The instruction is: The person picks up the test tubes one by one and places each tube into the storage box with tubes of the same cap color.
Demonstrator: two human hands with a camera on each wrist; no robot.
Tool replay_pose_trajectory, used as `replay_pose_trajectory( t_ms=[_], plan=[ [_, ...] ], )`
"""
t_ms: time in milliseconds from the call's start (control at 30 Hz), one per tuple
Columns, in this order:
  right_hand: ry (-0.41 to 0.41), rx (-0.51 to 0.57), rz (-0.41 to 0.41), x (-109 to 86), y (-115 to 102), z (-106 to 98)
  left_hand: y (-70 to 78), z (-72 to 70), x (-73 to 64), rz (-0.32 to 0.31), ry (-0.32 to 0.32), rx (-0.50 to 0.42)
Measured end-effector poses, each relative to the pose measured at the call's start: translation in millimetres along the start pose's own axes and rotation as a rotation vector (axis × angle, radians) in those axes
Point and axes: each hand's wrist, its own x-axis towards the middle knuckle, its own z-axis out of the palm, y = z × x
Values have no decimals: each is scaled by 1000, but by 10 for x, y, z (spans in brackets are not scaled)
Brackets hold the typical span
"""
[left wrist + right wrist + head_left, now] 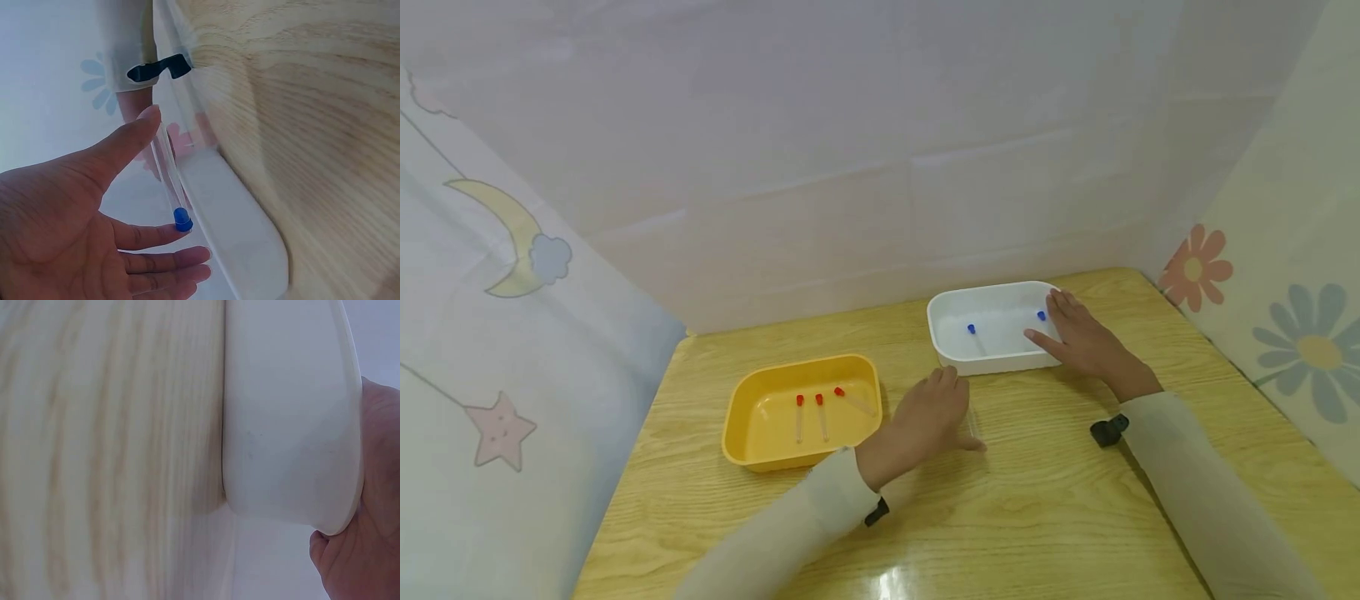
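Note:
My left hand (pixel 928 415) is in front of the white tray (pixel 992 365). Between its thumb and index finger it pinches a clear tube with a blue cap (pixel 182 220); the cap sits at the index finger and the other end at the thumb. The remaining fingers are extended. At the tray's right end my right hand (pixel 1081 340) rests on the rim, thumb spread apart from fairly straight fingers. Inside that tray lie a blue-capped tube (pixel 971 330) and another blue cap (pixel 1041 316), whose tube I cannot make out.
To the left stands a yellow tray (pixel 747 417) holding three red-capped tubes (pixel 822 417). Both trays are on a wood-grain table (pixel 1045 517). Pale cloth (pixel 820 167) hangs behind the table, with printed cloth on either side.

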Motion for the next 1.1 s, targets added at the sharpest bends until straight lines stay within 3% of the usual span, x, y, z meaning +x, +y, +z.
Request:
replay_pose_trajectory(
  t_ms=[233,533,1100],
  plan=[
    [-5,10,4,-12,-29,6,-24,-123,29,0,-6,-9],
    [-6,20,-1,2,-24,38,-96,-188,104,12,34,5],
    [22,-24,-1,39,19,38,-287,-117,405,-1,5,3]
  ],
)
